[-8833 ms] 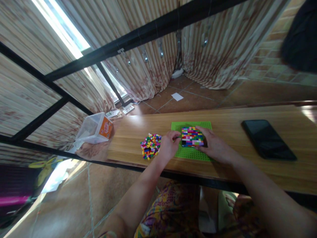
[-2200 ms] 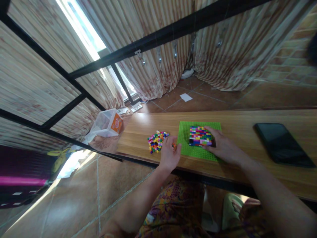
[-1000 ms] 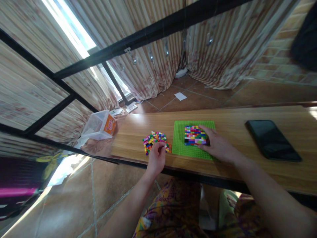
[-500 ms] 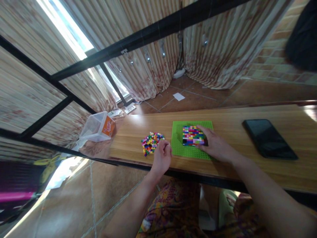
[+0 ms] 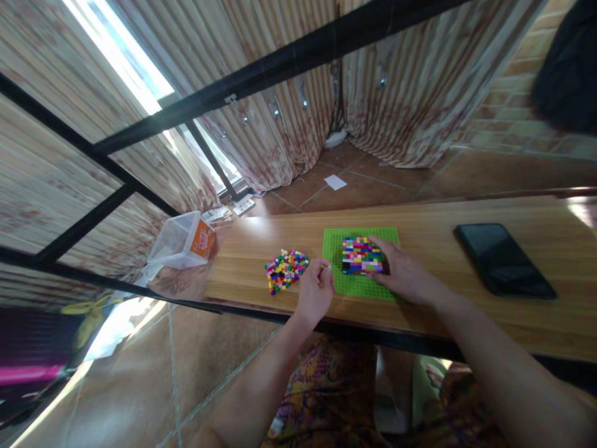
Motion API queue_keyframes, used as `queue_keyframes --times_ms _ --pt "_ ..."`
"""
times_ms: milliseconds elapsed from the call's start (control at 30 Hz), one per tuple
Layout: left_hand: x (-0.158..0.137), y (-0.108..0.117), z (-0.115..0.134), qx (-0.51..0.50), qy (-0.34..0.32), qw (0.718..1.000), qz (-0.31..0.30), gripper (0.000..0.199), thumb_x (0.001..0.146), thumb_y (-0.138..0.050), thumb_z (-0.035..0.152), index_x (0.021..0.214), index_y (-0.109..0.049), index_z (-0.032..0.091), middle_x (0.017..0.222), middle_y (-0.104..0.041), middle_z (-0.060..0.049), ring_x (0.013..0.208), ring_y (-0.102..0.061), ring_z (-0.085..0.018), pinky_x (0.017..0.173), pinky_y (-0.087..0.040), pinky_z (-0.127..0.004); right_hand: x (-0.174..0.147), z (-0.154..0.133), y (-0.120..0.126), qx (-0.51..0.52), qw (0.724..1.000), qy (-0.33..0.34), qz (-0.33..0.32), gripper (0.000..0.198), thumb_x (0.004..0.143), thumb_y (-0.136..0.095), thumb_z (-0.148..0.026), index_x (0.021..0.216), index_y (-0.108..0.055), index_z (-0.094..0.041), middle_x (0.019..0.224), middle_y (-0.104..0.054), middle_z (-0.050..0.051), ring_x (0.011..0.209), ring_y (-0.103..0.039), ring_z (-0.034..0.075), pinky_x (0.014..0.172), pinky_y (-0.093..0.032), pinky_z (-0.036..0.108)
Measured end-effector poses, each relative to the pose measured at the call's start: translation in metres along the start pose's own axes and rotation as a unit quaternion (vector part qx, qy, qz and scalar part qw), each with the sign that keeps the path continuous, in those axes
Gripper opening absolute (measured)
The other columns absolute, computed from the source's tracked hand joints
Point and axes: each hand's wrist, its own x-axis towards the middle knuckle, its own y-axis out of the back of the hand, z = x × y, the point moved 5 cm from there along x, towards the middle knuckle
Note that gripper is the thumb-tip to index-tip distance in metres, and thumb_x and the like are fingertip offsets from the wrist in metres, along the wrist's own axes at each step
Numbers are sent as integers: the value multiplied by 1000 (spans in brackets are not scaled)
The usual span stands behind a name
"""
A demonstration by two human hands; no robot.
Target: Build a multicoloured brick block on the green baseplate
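A green studded baseplate (image 5: 340, 287) lies on the wooden bench. On it stands a block of many-coloured toy bricks (image 5: 361, 254), built up in rows. My right hand (image 5: 398, 267) grips this block from its right side, thumb at the near edge and fingers at the far edge. My left hand (image 5: 317, 286) is closed in a pinch over the baseplate's left edge, apart from the block. Whatever sits between its fingertips is too small to make out. Just left of that hand is a pile of loose coloured bricks (image 5: 283, 270).
A black phone or tablet (image 5: 504, 260) lies on the right part of the wooden bench (image 5: 429, 218). Tipped at the bench's left end is a clear plastic tub (image 5: 175, 242) with an orange label. A black metal rail (image 5: 280, 65) crosses beyond, before striped curtains.
My left hand has moved right, from the edge of the loose brick pile to the baseplate's left edge. My right hand stays on the brick block.
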Motion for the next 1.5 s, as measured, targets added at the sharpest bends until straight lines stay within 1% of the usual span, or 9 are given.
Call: queue_keyframes --times_ms 133,233,400,533,700,900,1200,1333,1500 --pt "3 -6 0 7 -2 999 -32 8 92 -46 20 91 -54 20 67 -53 5 51 -57 -9 51 -44 -19 0 1 0 0 1000 -8 -5 78 83 -63 -38 153 -33 -20 147 -50 17 125 -60 34 103 -50 49" --pt "9 -6 7 72 -42 996 -38 10 92 -49 18 87 -58 20 73 -58 3 62 -63 -11 58 -46 -21 1 1 0 1 1000 -12 -11 79 83 -64 -37 153 -32 -20 147 -50 17 125 -60 34 103 -50 48" --pt "19 -7 30 209 -141 967 -40 17 93 -52 17 90 -68 20 86 -70 -4 81 -65 -18 79 -50 -29 1 0 0 -1 1000 -11 -13 78 83 -63 -37 153 -32 -20 148 -49 17 124 -60 34 104 -49 47" --pt "24 -18 40 269 -170 944 -88 21 95 -50 18 96 -71 20 98 -72 -7 92 -66 -21 89 -51 -32 1 0 0 0 1000 0 6 79 81 -65 -34 152 -34 -23 144 -53 17 120 -62 35 101 -51 50" --pt "28 -31 43 344 -159 917 -123 20 96 -50 21 95 -70 20 99 -70 -9 87 -66 -23 82 -50 -32 0 2 -1 -4 1000 3 10 79 82 -65 -36 153 -34 -24 144 -53 16 118 -64 34 99 -52 50" --pt "28 -36 47 407 -148 892 -133 15 93 -52 17 102 -64 19 102 -68 -10 86 -66 -23 76 -48 -29 0 1 -1 -5 1000 2 1 78 83 -64 -37 153 -32 -23 145 -51 16 119 -63 33 100 -52 48" --pt "30 -37 41 427 -140 886 -112 17 94 -52 21 109 -59 18 105 -70 -13 87 -68 -26 75 -49 -31 0 2 -1 -8 1000 7 12 80 82 -65 -36 154 -31 -25 143 -53 15 115 -65 33 99 -52 50" --pt "28 -26 34 395 -118 907 -81 16 93 -56 21 108 -60 18 98 -71 -12 87 -68 -26 78 -50 -34 0 3 -2 -9 1000 7 10 81 82 -65 -36 154 -31 -26 143 -53 15 117 -64 34 101 -52 50" --pt "28 -19 30 324 -120 937 -51 9 91 -59 21 99 -63 21 91 -71 -6 83 -66 -21 80 -50 -32 0 3 -1 -7 1000 10 19 83 81 -67 -35 155 -31 -27 142 -54 15 118 -63 35 100 -51 52"
